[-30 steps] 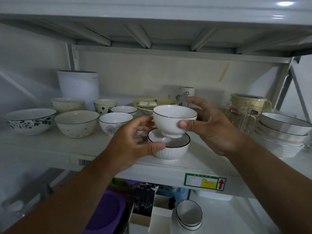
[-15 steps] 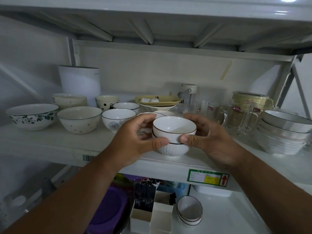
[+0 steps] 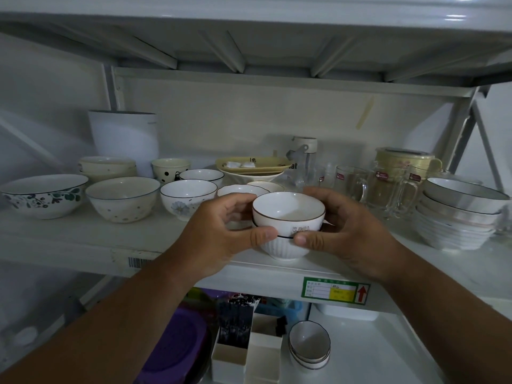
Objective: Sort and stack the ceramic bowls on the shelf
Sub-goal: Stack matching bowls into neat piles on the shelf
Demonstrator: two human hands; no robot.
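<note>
At the front edge of the shelf point(image 3: 83, 245), the person is nesting a small white bowl point(image 3: 288, 210) into a ribbed white bowl point(image 3: 285, 248) that is standing on the shelf board. The left hand point(image 3: 221, 234) is curling round the left side of the pair, its thumb lying across the seam where the two bowls meet; the right hand point(image 3: 352, 231) is cupping the right side, its thumb pressing near the label on the upper bowl's wall. Both hands are closing on the bowls, not hanging loose.

The upper bowl is looking seated, its rim sitting level above the ribbed bowl's dark rim line, so this one pairing is looking as good as done, though the hands are not yet letting go.

Much is left, I would judge. To the left of the ribbed bowl, several bowls are standing singly: a flower-printed bowl point(image 3: 188, 198), a speckled bowl point(image 3: 123, 199) and a wide leaf-patterned bowl point(image 3: 44, 195). Behind the ribbed bowl, two shallow dishes point(image 3: 239, 189) are lying loose. To its right, a tall stack of bowls point(image 3: 457, 217) is already standing, with glass mugs point(image 3: 388, 189) between it and the hands.
</note>
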